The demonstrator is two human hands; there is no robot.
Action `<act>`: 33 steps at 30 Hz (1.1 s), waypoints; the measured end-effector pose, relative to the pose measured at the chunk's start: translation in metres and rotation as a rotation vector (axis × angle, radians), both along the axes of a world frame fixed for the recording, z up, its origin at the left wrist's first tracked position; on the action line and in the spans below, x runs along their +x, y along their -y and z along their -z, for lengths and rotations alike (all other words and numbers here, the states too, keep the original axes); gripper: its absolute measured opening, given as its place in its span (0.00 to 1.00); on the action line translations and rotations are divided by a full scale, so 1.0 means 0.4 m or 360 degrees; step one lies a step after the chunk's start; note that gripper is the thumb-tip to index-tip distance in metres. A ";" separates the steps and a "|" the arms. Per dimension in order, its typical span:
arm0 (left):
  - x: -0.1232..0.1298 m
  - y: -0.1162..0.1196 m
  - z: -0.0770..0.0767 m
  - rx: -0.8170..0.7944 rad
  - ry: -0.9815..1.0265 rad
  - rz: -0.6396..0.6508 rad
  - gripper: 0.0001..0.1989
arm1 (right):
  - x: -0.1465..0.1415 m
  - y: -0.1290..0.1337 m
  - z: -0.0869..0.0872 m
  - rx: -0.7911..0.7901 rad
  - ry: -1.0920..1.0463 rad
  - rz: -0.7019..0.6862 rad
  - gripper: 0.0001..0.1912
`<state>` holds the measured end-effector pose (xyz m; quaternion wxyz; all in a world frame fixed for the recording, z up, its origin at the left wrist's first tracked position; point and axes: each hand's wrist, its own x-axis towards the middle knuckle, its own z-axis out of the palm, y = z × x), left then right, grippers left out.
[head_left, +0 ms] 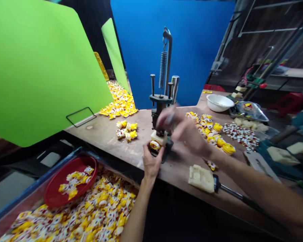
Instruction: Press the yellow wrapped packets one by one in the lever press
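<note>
A metal hand press with a spring point(163, 70) stands on the wooden table point(108, 134). At its base my left hand point(152, 159) is wrapped round a small yellow-and-white figure point(155, 146), holding it under a cream block point(158, 137). My right hand point(175, 124) is raised beside the press, blurred by motion, with its fingers curled; whether it holds anything cannot be made out. Several yellow figures point(126, 130) lie left of the press, and more point(212, 132) lie to its right.
A crate of figures point(103, 201) with a red bowl point(53, 183) is at lower left. At right are a white bowl point(219, 103), a metal tray point(261, 114), small white parts point(241, 135) and a cream block with a rod point(201, 178). Green point(45, 67) and blue point(192, 50) panels stand behind.
</note>
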<state>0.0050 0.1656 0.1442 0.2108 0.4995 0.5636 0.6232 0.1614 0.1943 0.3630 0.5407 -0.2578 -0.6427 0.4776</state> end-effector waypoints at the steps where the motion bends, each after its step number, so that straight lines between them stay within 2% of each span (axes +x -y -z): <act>1: -0.002 -0.002 -0.011 0.0035 -0.0031 -0.0009 0.25 | 0.038 -0.057 -0.027 0.0013 -0.0138 0.0197 0.41; 2: -0.004 -0.001 -0.023 0.0069 -0.0075 -0.0033 0.23 | 0.080 -0.111 -0.038 -0.0063 -0.0181 0.0287 0.40; 3: -0.007 0.003 -0.035 0.0096 -0.0122 -0.0071 0.22 | 0.122 -0.156 -0.028 -0.0187 -0.0114 0.0396 0.41; 4: -0.014 0.011 -0.045 0.0106 -0.0157 -0.0114 0.20 | 0.163 -0.188 0.003 -0.0254 0.0055 0.0537 0.42; 6: -0.043 0.036 -0.056 0.0066 -0.0135 -0.0198 0.21 | 0.230 -0.208 0.113 -0.0284 0.0631 0.0734 0.43; 7: -0.067 0.049 -0.055 0.0028 -0.0091 -0.0249 0.22 | 0.254 -0.199 0.181 -0.0212 0.0933 0.0828 0.43; 9: -0.135 0.062 -0.040 -0.0044 -0.0055 -0.0361 0.23 | 0.286 -0.161 0.312 -0.0088 0.1135 0.0851 0.39; 10: -0.176 0.059 -0.029 -0.0067 -0.0092 -0.0405 0.24 | 0.295 -0.141 0.366 0.0055 0.1323 0.0846 0.37; 12: -0.261 0.035 -0.009 -0.0102 -0.0266 -0.0434 0.22 | 0.304 -0.113 0.440 0.0417 0.1831 0.0809 0.32; 14: -0.326 -0.003 0.002 -0.0137 -0.0490 -0.0399 0.21 | 0.307 -0.105 0.473 0.0739 0.2333 0.0789 0.28; 16: -0.347 -0.030 -0.002 -0.0145 -0.0637 -0.0449 0.22 | 0.310 -0.107 0.471 0.0831 0.2525 0.0771 0.24; 17: -0.338 -0.031 -0.009 -0.0130 -0.0637 -0.0524 0.24 | 0.313 -0.104 0.459 0.0815 0.2491 0.0750 0.23; 19: -0.286 -0.004 -0.031 -0.0102 -0.0410 -0.0633 0.26 | 0.313 -0.081 0.415 0.0664 0.2180 0.0603 0.22; 20: -0.248 0.024 -0.043 -0.0124 -0.0202 -0.0543 0.26 | 0.307 -0.059 0.387 0.0543 0.1955 0.0463 0.22; 21: -0.207 0.057 -0.056 -0.0181 0.0037 -0.0331 0.26 | 0.296 -0.032 0.356 0.0413 0.1727 0.0310 0.23; 24: -0.100 0.158 -0.091 -0.0436 0.0620 0.0779 0.28 | 0.229 0.056 0.277 0.0154 0.1306 -0.0127 0.25; 25: -0.079 0.182 -0.099 -0.0477 0.0734 0.1008 0.29 | 0.200 0.077 0.261 0.0137 0.1248 -0.0222 0.24; 26: -0.067 0.198 -0.104 -0.0486 0.0810 0.1090 0.29 | 0.174 0.091 0.253 0.0143 0.1203 -0.0293 0.24; 27: -0.065 0.205 -0.106 -0.0464 0.0849 0.1032 0.28 | 0.151 0.096 0.253 0.0160 0.1164 -0.0341 0.25; 30: -0.087 0.178 -0.087 -0.0288 0.0719 0.0453 0.28 | 0.123 0.076 0.283 0.0192 0.1056 -0.0270 0.29; 32: -0.098 0.133 -0.062 -0.0138 0.0477 0.0135 0.28 | 0.137 0.052 0.310 0.0107 0.1015 -0.0126 0.24; 33: -0.097 0.109 -0.049 -0.0080 0.0354 0.0044 0.27 | 0.151 0.042 0.321 0.0037 0.1007 -0.0057 0.21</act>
